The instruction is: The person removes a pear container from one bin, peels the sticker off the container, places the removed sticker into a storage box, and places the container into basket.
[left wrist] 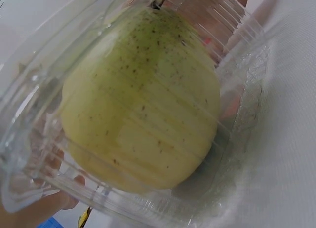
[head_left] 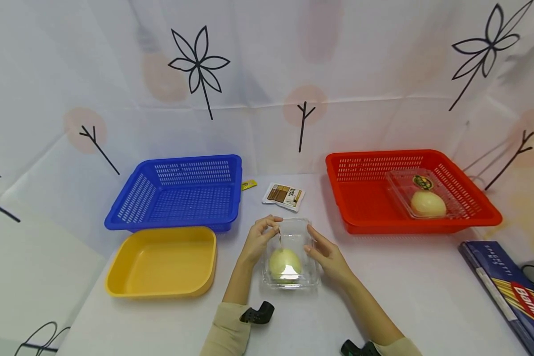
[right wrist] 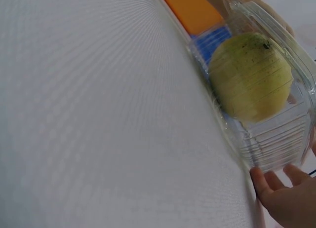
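Observation:
A clear plastic clamshell box (head_left: 297,238) with a lid stands on the white tabletop in front of me. Inside lies a yellow-green, speckled pear (left wrist: 143,104) with a short dark stem, seen through the plastic in all three views. With bent fingers my left hand (head_left: 259,240) grips the far left corner of the box. My right hand (head_left: 333,259) holds the right side, thumb and fingers at the rim. In the right wrist view, that hand's fingertips (right wrist: 257,176) press against the box's ribbed end.
Behind left are a blue basket (head_left: 191,202) and a yellow tray (head_left: 160,264). A red basket (head_left: 360,198) at right contains another clear box (head_left: 400,188) with a pale round fruit (head_left: 428,203). A white-brown sachet (head_left: 285,196) lies behind my hands; a blue spaghetti box (head_left: 507,291) lies far right.

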Demonstrator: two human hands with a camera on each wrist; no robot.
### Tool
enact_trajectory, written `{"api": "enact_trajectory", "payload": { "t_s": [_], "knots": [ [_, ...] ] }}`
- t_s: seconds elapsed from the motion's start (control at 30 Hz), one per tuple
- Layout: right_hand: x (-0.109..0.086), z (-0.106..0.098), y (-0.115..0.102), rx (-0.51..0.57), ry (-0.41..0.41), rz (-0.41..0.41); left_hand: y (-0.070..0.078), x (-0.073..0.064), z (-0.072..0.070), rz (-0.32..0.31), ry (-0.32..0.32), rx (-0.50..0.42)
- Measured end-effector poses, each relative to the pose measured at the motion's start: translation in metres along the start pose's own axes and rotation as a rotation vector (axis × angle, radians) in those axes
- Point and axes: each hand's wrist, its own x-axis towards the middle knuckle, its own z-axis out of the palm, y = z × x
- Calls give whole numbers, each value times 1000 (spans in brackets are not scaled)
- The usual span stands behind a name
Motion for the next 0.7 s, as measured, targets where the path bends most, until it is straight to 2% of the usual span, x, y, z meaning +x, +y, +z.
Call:
{"api": "enact_trajectory", "payload": {
  "t_s": [0.13,0.27,0.37,0.5,0.7],
  "knots": [
    [0,0,0,12,-1,1,0,0,0,3,11,-38],
    [0,0,0,8,0,-4,-1,-1,0,13,67,-116],
    [-1,1,0,3,3,-4,-2,-2,1,24,87,-138],
    [-1,0,0,2,9,5,-3,-4,1,33,86,-102],
    [0,0,1,5,7,4,3,-14,-2,28,147,-78]
  ]
}}
